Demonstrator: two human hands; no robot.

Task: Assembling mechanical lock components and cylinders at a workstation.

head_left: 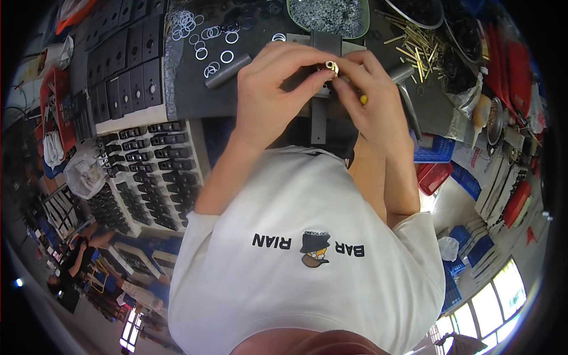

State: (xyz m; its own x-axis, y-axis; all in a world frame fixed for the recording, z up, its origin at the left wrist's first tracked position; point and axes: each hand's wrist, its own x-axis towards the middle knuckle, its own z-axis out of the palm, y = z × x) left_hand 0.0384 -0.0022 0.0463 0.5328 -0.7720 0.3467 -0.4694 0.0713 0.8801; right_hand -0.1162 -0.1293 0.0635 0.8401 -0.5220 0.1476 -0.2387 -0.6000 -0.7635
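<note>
Near the front edge of the dark workbench, my two hands meet over a small brass-coloured cylinder (331, 65) with a round hole in its end. My left hand (269, 86) pinches it between thumb and forefinger. From the other side, the fingers of my right hand (370, 89) close on the same piece. A small yellow tip (364, 100) shows by my right palm; what it belongs to is hidden. Below my hands, a black flat bar (318, 121) sticks out toward me. A dark block (326, 40) is just beyond my fingers.
Metal rings (227, 57) and a grey rod (228, 71) lie left of my hands. A green tray (290, 13) of small parts stands behind. Brass rods (417, 56) and a hammer-like tool (407, 97) are to the right. Black plates (133, 50) stand in rows at left.
</note>
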